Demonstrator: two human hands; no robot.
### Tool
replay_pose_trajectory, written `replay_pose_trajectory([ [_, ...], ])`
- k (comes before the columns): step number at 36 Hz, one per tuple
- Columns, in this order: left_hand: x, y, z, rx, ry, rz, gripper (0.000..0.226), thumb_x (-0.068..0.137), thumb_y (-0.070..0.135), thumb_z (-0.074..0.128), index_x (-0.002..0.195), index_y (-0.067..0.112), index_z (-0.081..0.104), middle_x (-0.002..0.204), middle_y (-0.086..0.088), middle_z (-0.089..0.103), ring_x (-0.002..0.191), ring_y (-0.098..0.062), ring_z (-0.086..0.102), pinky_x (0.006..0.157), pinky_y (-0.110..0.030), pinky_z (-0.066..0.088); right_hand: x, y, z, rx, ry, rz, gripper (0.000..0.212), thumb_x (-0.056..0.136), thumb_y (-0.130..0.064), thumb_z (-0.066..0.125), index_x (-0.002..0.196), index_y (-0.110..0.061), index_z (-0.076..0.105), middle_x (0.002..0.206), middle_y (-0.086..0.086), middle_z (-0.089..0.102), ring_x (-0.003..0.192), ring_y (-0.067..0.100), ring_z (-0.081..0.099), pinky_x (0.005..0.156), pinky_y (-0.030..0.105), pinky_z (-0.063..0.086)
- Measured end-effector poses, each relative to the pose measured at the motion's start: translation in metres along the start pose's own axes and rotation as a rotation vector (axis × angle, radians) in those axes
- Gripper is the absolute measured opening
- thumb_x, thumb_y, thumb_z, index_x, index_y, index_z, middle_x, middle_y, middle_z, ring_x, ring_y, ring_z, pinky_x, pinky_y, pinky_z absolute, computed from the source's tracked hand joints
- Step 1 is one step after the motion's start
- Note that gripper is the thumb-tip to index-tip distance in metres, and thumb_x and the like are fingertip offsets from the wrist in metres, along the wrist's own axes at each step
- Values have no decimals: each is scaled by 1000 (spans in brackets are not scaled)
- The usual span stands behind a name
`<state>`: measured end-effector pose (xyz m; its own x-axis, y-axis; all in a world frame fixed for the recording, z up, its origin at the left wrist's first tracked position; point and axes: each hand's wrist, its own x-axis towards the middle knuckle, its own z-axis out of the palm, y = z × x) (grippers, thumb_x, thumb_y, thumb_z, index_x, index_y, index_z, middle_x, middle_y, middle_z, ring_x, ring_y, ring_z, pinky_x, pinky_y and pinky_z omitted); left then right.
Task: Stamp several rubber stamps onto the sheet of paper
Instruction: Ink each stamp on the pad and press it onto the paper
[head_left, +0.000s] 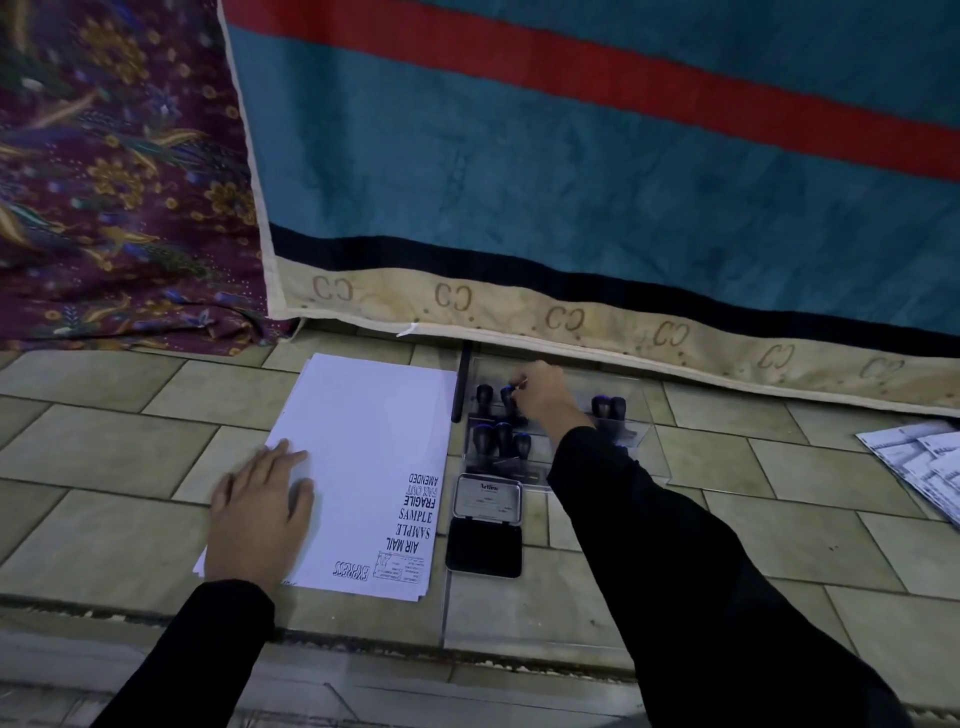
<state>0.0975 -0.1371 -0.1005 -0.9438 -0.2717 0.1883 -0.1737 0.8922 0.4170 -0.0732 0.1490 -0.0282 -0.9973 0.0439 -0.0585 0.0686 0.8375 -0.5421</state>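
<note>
Long black sleeves on both arms: left sleeve (208, 649) fits fairly close, right sleeve (675, 571) looks looser w/ soft folds. Plain matte fabric. Cuffs end at wrists; left hand (260, 512) & right hand (543, 397) bare.

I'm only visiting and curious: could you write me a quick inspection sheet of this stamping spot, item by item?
Surface: tiled floor, pale and worn.
Job's things: paper stack with several stamped words along its right edge; open ink pad beside it; black-handled stamps in a clear tray.
Clutter: black stick by the paper, use unclear; printed sheets at far right.
Grippers: left hand lies flat on the paper; right hand pinches one stamp in the tray.
Cables: nothing seen.
Surroundings: teal cloth with a red stripe; purple floral cloth.
</note>
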Motion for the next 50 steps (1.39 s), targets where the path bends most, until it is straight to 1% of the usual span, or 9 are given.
replay_pose_trajectory([
  [5,0,0,0,2,3,5,51,86,38,32,129,20,54,147,-1,46,140,-19,34,114,-45,19,-2,4,-12,6,10,-22,29,90,2,46,110,-5,66,118,14,64,112,28,58,90,28,46],
  [11,-1,2,-2,2,16,8,50,85,35,34,126,17,57,144,-4,49,138,-22,39,112,-46,23,-13,40,-54,15,325,-17,28,86,5,46,101,-4,68,107,16,68,101,28,62,86,28,47],
  [16,-1,3,-4,5,3,5,52,85,36,33,127,17,56,145,-3,48,139,-21,37,113,-45,22,-12,67,-70,-339,105,79,28,84,-1,56,111,-5,64,114,19,63,105,33,60,84,34,49],
  [23,-2,5,-7,-5,1,7,52,86,35,33,128,17,57,145,-3,49,138,-22,38,112,-44,22,-13,68,-65,-531,18,70,19,88,-18,57,99,-4,62,102,18,65,92,34,62,69,35,46],
  [35,12,-7,-14,-181,-144,-25,39,93,12,55,132,17,55,151,-2,40,143,-20,28,117,-41,13,-7,79,-68,-128,130,87,13,78,-16,71,83,-11,59,93,14,65,79,24,56,65,29,43],
  [42,20,-5,-25,-58,-281,-21,50,88,25,61,137,21,47,155,0,31,143,-19,26,118,-45,15,-24,78,-78,69,335,-81,34,79,-12,71,112,-11,62,109,13,61,86,23,62,83,30,52],
  [44,21,1,-27,1,-264,-16,49,87,25,61,134,23,49,156,0,28,144,-19,22,118,-46,10,-37,71,-80,98,401,-156,31,77,-11,72,107,-10,66,109,12,58,83,20,63,86,28,53],
  [47,18,15,-27,64,-157,81,48,83,21,63,130,22,54,156,-4,28,146,-21,17,117,-48,11,-63,56,-77,177,435,-263,26,74,-8,74,100,-8,67,101,9,59,77,10,59,70,2,46],
  [50,10,32,-23,63,-55,158,39,83,23,64,122,22,60,153,-2,36,146,-19,19,117,-50,8,-93,41,-67,267,323,-279,29,77,-12,74,104,-12,64,98,3,62,78,7,63,67,7,50],
])
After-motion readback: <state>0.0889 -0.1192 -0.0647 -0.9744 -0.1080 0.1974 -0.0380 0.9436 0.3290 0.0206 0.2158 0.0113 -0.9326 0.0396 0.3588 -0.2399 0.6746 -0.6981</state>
